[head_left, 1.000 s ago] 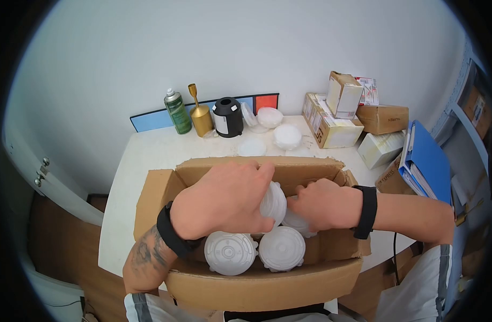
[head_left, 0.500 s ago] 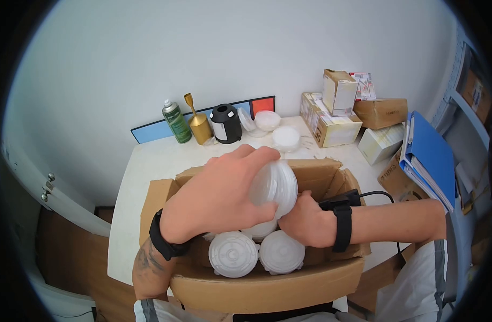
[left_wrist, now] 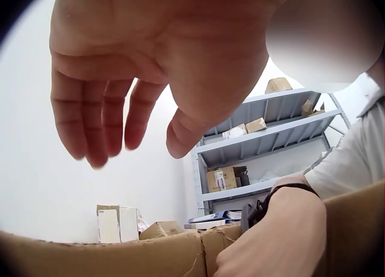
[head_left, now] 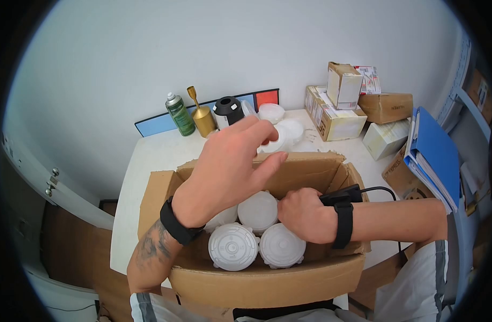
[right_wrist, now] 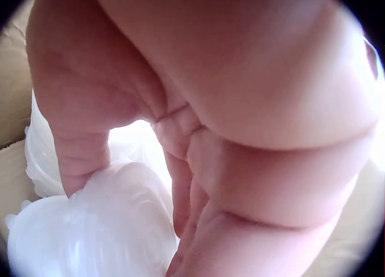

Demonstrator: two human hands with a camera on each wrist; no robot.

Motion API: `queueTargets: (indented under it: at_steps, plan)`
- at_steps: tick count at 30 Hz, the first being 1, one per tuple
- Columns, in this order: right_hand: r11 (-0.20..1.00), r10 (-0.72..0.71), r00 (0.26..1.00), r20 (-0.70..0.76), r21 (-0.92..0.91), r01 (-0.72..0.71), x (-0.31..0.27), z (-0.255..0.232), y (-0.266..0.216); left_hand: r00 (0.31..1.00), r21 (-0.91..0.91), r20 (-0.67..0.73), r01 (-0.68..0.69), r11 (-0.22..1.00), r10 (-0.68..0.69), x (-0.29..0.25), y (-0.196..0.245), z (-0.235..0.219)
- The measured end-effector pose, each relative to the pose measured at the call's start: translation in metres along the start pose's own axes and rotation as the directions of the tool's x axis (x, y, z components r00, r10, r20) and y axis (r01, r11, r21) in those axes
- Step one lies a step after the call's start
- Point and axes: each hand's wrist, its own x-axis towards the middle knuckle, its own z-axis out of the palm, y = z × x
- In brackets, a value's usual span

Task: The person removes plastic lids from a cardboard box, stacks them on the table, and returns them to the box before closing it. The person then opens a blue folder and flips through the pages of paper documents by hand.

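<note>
A stack of white plastic containers (right_wrist: 102,223) stands in the open cardboard box (head_left: 267,287). My right hand (head_left: 308,216) reaches down into the box and grips among the stacks, its thumb (right_wrist: 78,156) and fingers either side of white plastic; its fingertips are hidden. Beside it stand more round lidded containers: a cloudy one (head_left: 258,211), a ridged one (head_left: 233,247) and another (head_left: 282,246) in front. My left hand (head_left: 227,161) is raised over the box's far left part, palm down, fingers apart and holding nothing.
Several round containers (head_left: 292,130) are on the white table (head_left: 144,177) behind the box. A spray can (head_left: 180,115), brass-coloured vessel (head_left: 204,121) and black canister (head_left: 227,110) stand at back left. Cartons (head_left: 331,115) and a blue binder (head_left: 436,155) are at right.
My left hand held a stack of clear containers over the box; it has let go and risen, fingers spread. My right hand moved left and lower over the last second, then stayed put.
</note>
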Motion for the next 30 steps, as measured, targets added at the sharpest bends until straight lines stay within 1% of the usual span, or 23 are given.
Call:
queueTargets:
  at_steps: [1, 2, 3, 4, 5, 6, 7, 8, 9, 10, 12, 13, 15, 16, 18, 19, 21, 22, 24, 25, 27, 28, 30]
  plan:
    - [1.0, 0.0, 1.0, 0.0, -0.002, 0.0, 0.0, 0.001, 0.0, 0.949, -0.068, 0.275, 0.18, 0.981, -0.155, 0.001, 0.005, -0.004]
    - [1.0, 0.018, 1.0, 0.011, -0.011, -0.018, 0.001, 0.002, -0.001, 0.95, -0.054, 0.312, 0.036, 0.998, -0.017, -0.003, -0.003, 0.005]
    - [0.999, 0.036, 0.999, 0.025, -0.02, -0.036, 0.002, 0.004, -0.002, 0.951, -0.059, 0.308, 0.036, 0.998, -0.016, -0.008, -0.008, 0.013]
    - [0.999, 0.036, 0.999, 0.03, -0.023, -0.036, 0.005, 0.012, -0.006, 0.867, 0.058, 0.498, -0.031, 0.998, -0.002, -0.013, -0.013, 0.02]
    - [0.984, 0.148, 0.989, -0.012, -0.098, -0.148, 0.008, 0.021, -0.014, 0.745, 0.159, 0.667, -0.12, 0.98, -0.017, -0.018, -0.018, 0.028]
    - [0.951, 0.253, 0.965, -0.063, -0.166, -0.26, 0.011, 0.029, -0.018, 0.745, 0.156, 0.667, -0.12, 0.98, -0.015, -0.024, -0.023, 0.037]
    - [0.951, 0.253, 0.966, -0.061, -0.167, -0.259, 0.012, 0.029, -0.018, 0.738, 0.203, 0.675, -0.168, 0.965, -0.013, -0.03, -0.029, 0.047]
    - [0.953, 0.238, 0.971, -0.016, -0.19, -0.237, 0.012, 0.029, -0.018, 0.73, 0.247, 0.683, -0.216, 0.945, -0.012, -0.035, -0.033, 0.054]
    - [0.954, 0.224, 0.974, 0.028, -0.212, -0.213, 0.013, 0.029, -0.019, 0.73, 0.245, 0.684, -0.214, 0.945, -0.012, -0.038, -0.035, 0.062]
    - [0.954, 0.223, 0.974, 0.029, -0.211, -0.212, 0.014, 0.031, -0.018, 0.717, 0.26, 0.697, -0.226, 0.939, -0.021, -0.039, -0.035, 0.068]
    - [0.957, 0.134, 0.991, -0.017, -0.256, -0.134, 0.016, 0.034, -0.013, 0.708, 0.277, 0.705, -0.24, 0.93, -0.028, -0.039, -0.033, 0.072]
    - [0.956, 0.137, 0.99, -0.018, -0.26, -0.137, 0.014, 0.031, -0.01, 0.693, 0.277, 0.721, -0.241, 0.93, -0.035, -0.037, -0.031, 0.071]
    - [0.988, 0.056, 0.997, -0.046, -0.142, -0.062, 0.009, 0.027, -0.003, 0.68, 0.275, 0.732, -0.238, 0.931, -0.043, -0.037, -0.03, 0.071]
    - [0.987, 0.054, 0.998, -0.044, -0.147, -0.06, 0.009, 0.027, 0.001, 0.687, 0.28, 0.725, -0.242, 0.929, -0.039, -0.038, -0.03, 0.072]
    - [0.999, -0.016, 0.995, -0.102, 0.035, 0.02, 0.007, 0.027, 0.01, 0.702, 0.281, 0.712, -0.235, 0.93, -0.037, -0.039, -0.031, 0.074]
    - [0.999, -0.023, 0.995, -0.097, 0.022, 0.025, 0.003, 0.02, 0.014, 0.708, 0.29, 0.706, -0.245, 0.925, -0.034, -0.04, -0.031, 0.075]
    - [0.988, -0.103, 0.986, -0.131, 0.104, 0.117, -0.007, 0.006, 0.021, 0.725, 0.299, 0.687, -0.239, 0.924, -0.034, -0.041, -0.033, 0.075]
    - [0.988, -0.112, 0.986, -0.124, 0.089, 0.124, -0.009, 0.0, 0.023, 0.729, 0.281, 0.684, -0.249, 0.927, -0.011, -0.041, -0.035, 0.074]
    - [0.983, -0.084, 0.987, -0.134, 0.153, 0.104, -0.014, -0.012, 0.026, 0.737, 0.258, 0.676, -0.249, 0.934, 0.01, -0.043, -0.038, 0.073]
    - [0.983, -0.092, 0.988, -0.127, 0.146, 0.11, -0.016, -0.016, 0.027, 0.757, 0.255, 0.653, -0.263, 0.93, 0.035, -0.044, -0.038, 0.072]
    - [0.99, -0.01, 0.971, -0.239, 0.133, 0.043, -0.021, -0.024, 0.028, 0.78, 0.252, 0.623, -0.271, 0.929, 0.059, -0.046, -0.039, 0.071]
    - [0.991, -0.017, 0.972, -0.236, 0.122, 0.047, -0.024, -0.028, 0.03, 0.785, 0.243, 0.616, -0.267, 0.932, 0.064, -0.046, -0.04, 0.07]
    - [0.993, 0.077, 0.955, -0.288, 0.107, -0.048, -0.029, -0.035, 0.033, 0.798, 0.238, 0.599, -0.253, 0.938, 0.063, -0.045, -0.041, 0.07]
